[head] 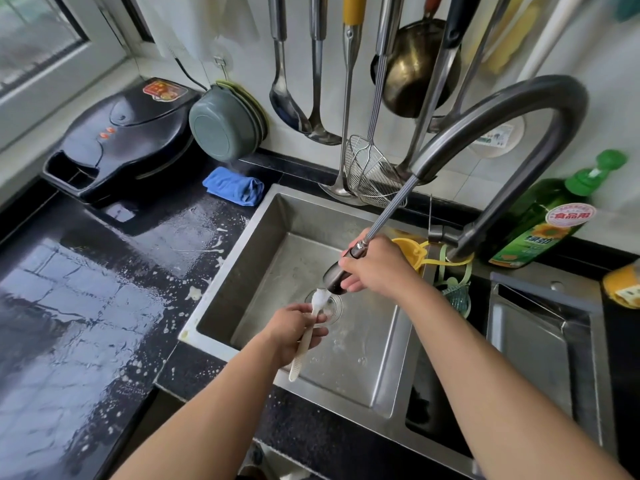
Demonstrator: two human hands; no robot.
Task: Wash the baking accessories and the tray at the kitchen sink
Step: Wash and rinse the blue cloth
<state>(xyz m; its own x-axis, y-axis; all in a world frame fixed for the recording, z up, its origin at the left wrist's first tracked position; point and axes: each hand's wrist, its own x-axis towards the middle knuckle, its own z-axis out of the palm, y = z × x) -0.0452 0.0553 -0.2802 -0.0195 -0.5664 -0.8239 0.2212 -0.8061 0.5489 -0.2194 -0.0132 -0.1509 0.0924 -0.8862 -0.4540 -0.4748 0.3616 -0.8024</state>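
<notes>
You rinse a white, soft-bristled pastry brush (304,336) over the stainless steel sink basin (277,244), both hands busy above the drain.

Your left hand (294,332) curls around the brush's ribbed pale handle, bristle end up near the drain; your palm hides the handle's middle. Your right hand (375,265) grips the dark pull-out spray head (335,277) on its metal hose, nozzle aimed at the bristles. The water stream itself is hard to make out. The wet black countertop (86,306) carries soap flecks, a black electric griddle (121,140) and a folded blue cloth (233,185). A green dish-soap bottle (540,216) stands right, its label partly blocked by the curved grey tap (512,109). No tray is discernible.
</notes>
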